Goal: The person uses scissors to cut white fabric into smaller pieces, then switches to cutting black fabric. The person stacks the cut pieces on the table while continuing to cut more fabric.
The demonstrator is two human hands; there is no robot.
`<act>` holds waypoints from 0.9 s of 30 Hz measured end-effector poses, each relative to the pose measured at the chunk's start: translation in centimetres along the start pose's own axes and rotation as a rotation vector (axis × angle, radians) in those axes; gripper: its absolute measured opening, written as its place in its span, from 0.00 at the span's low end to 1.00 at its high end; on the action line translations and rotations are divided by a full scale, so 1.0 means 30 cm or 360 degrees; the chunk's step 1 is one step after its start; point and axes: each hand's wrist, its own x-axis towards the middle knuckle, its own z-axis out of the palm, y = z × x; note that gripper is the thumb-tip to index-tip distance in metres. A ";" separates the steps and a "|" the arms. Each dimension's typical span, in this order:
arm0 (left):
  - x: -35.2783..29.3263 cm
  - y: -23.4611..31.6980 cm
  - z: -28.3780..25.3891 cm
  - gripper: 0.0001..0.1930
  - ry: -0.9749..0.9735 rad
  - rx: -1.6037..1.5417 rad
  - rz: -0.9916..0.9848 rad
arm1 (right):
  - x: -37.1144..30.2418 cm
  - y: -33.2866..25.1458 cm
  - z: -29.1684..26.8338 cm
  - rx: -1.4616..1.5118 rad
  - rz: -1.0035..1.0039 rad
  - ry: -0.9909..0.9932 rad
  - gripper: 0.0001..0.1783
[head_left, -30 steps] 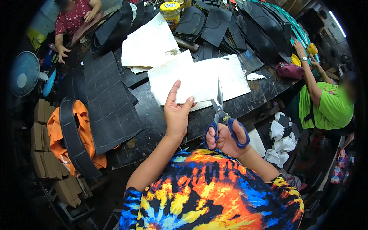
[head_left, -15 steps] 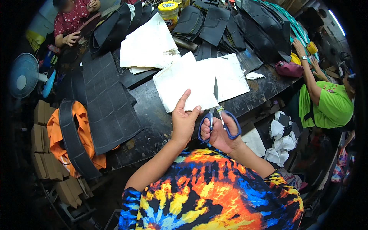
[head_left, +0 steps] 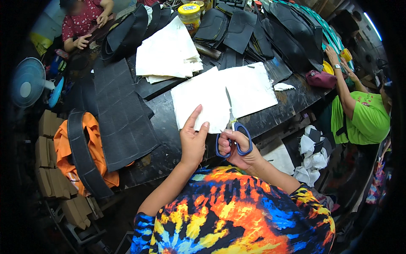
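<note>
My left hand [head_left: 192, 144] holds the near edge of a white sheet [head_left: 201, 95], thumb and index finger on top and the other fingers hidden. My right hand [head_left: 242, 150] grips a pair of scissors [head_left: 229, 111] with blue handles, fingers through the loops. Their blades point away from me along the sheet's right edge. Beyond that edge lies a second white piece [head_left: 249, 89], flat on the dark table [head_left: 163, 127]. Whether the two white pieces are still joined at the far end, I cannot tell.
A white stack [head_left: 169, 51] lies farther back, near a yellow-lidded jar [head_left: 189, 19]. Black cut pieces [head_left: 240, 31] pile up behind; a long black panel [head_left: 120, 114] lies left. Two people work nearby, one in a green shirt [head_left: 368, 116]. A fan [head_left: 28, 82] stands far left.
The scissors and my right hand have moved left. My left hand has shifted slightly left and nearer to me, drawing the sheet's near edge along.
</note>
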 end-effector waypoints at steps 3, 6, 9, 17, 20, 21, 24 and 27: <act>-0.011 0.011 -0.012 0.30 -0.0004 -0.0008 0.0053 | 0.008 0.007 0.000 0.0073 -0.0016 -0.0086 0.13; -0.032 0.018 -0.032 0.31 -0.0074 0.0135 0.0067 | 0.040 -0.014 -0.001 0.0328 -0.0023 -0.0191 0.15; -0.050 0.016 -0.048 0.32 -0.0108 0.0183 0.0038 | 0.060 -0.021 -0.002 0.0237 -0.0008 -0.0123 0.11; -0.079 0.026 -0.077 0.33 -0.0148 0.0301 0.0015 | 0.097 -0.052 -0.009 0.0226 -0.0115 -0.0088 0.11; -0.092 0.030 -0.090 0.33 -0.0164 0.0238 -0.0044 | 0.120 -0.071 -0.019 0.0139 -0.0059 -0.0047 0.09; -0.093 0.031 -0.095 0.33 -0.0162 0.0243 -0.0051 | 0.122 -0.066 -0.021 0.0057 -0.0109 -0.0050 0.10; -0.097 0.038 -0.100 0.34 -0.0151 0.0312 -0.0030 | 0.125 -0.060 -0.028 -0.0117 -0.0180 -0.0009 0.10; -0.107 0.086 -0.095 0.36 -0.0150 0.0417 -0.0056 | 0.122 -0.063 -0.029 -0.0024 -0.0218 0.0052 0.10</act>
